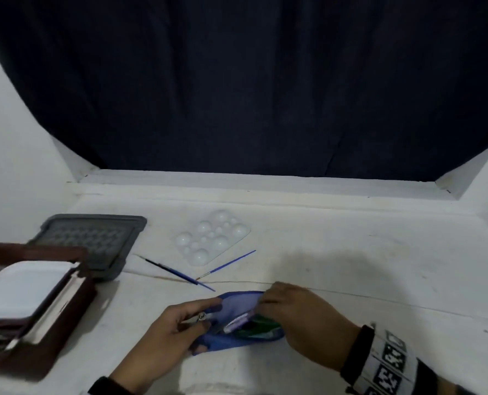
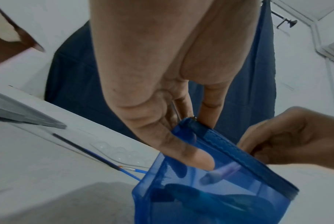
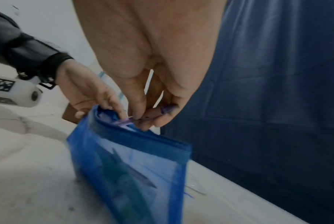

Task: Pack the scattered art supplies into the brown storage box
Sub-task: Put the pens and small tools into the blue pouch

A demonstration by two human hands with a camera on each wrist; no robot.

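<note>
1. the blue pouch (image 1: pixel 238 323) lies on the white table (image 1: pixel 351 266), and its top is open.
2. the left hand (image 1: pixel 163 334) holds the left end of the blue pouch. its thumb and fingers (image 2: pixel 193 156) pinch the mesh side just under the zip edge.
3. the right hand (image 1: pixel 300 312) is at the open top of the blue pouch. its fingertips (image 3: pixel 141 109) are pressed together on a purple pen (image 3: pixel 143 116), and one end of the pen is inside the pouch.
4. dark green things show through the side of the blue pouch.
5. two thin blue brushes (image 1: pixel 197 273) lie just behind the blue pouch, and their ends cross.
6. a clear paint tray (image 1: pixel 213 238) sits further behind the blue pouch.
7. the brown storage box (image 1: pixel 29 306) is open, well to the left of the blue pouch, with a white thing inside.
8. a grey tray (image 1: pixel 94 240) touches the far side of the box.
</note>
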